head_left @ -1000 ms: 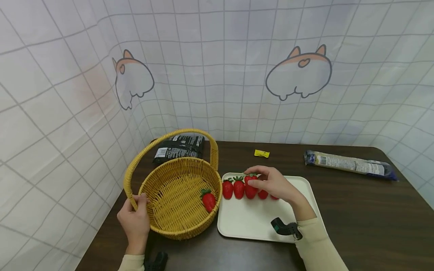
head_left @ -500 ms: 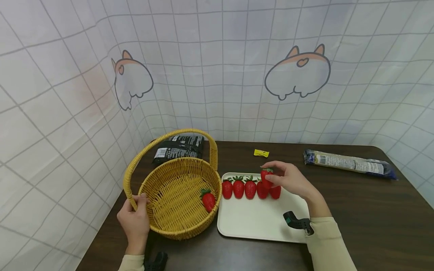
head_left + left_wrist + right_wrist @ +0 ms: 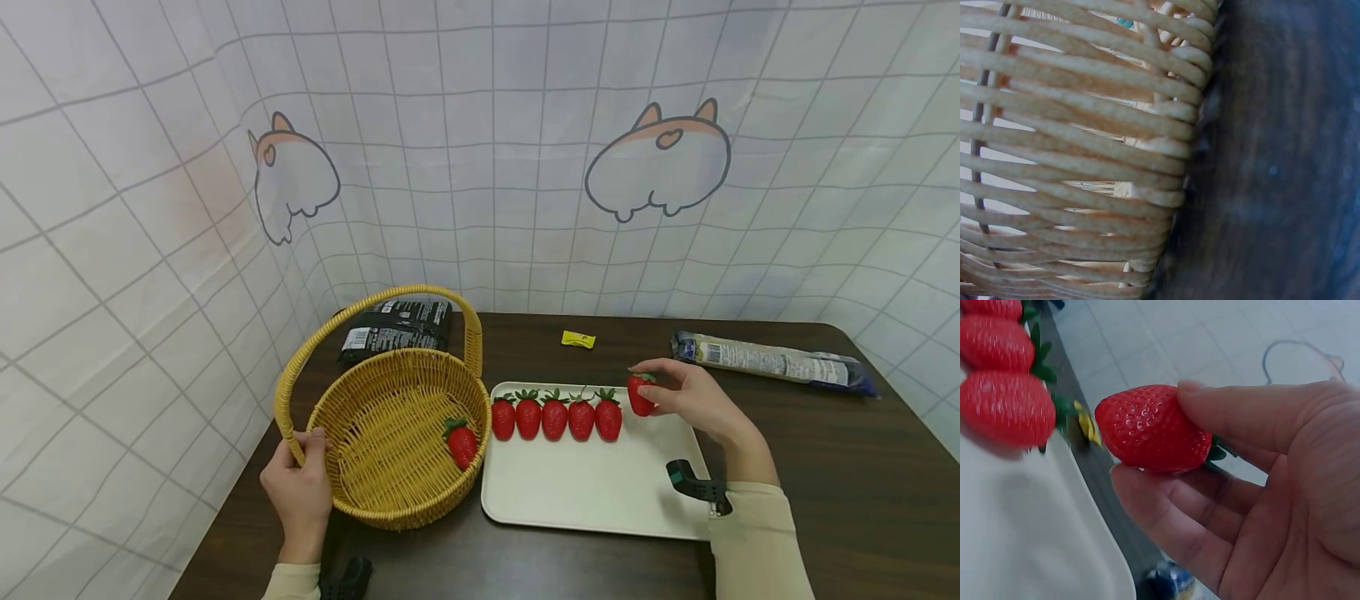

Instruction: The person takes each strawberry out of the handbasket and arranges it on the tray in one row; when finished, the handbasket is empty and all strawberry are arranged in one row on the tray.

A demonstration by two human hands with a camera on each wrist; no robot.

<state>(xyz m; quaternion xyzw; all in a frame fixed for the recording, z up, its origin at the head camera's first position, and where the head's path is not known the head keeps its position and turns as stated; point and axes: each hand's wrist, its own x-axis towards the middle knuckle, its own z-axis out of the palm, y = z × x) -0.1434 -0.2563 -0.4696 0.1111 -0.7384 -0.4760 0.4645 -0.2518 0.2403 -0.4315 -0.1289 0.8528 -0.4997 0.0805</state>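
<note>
My right hand (image 3: 697,400) pinches a strawberry (image 3: 1147,428) between thumb and fingers, above the right part of a white tray (image 3: 585,492). A row of several red strawberries (image 3: 554,419) lies along the tray's back left, green leaves toward the back. My left hand (image 3: 300,492) grips the left base of the handle of a yellow woven basket (image 3: 390,454). One strawberry (image 3: 461,443) lies inside the basket against its right side. The left wrist view shows only the basket's woven wall (image 3: 1085,137) and dark table; the left fingers are hidden there.
Behind the basket lies a black packet (image 3: 397,327). A small yellow wrapped piece (image 3: 578,339) sits behind the tray. At the right back is a long clear-and-blue package (image 3: 776,364) on the dark table (image 3: 840,467). A grid-patterned curtain (image 3: 480,167) hangs behind.
The right hand has moved right, from over the row to the tray's right part, carrying a strawberry. The row is now fully visible. Left hand and basket have stayed in place.
</note>
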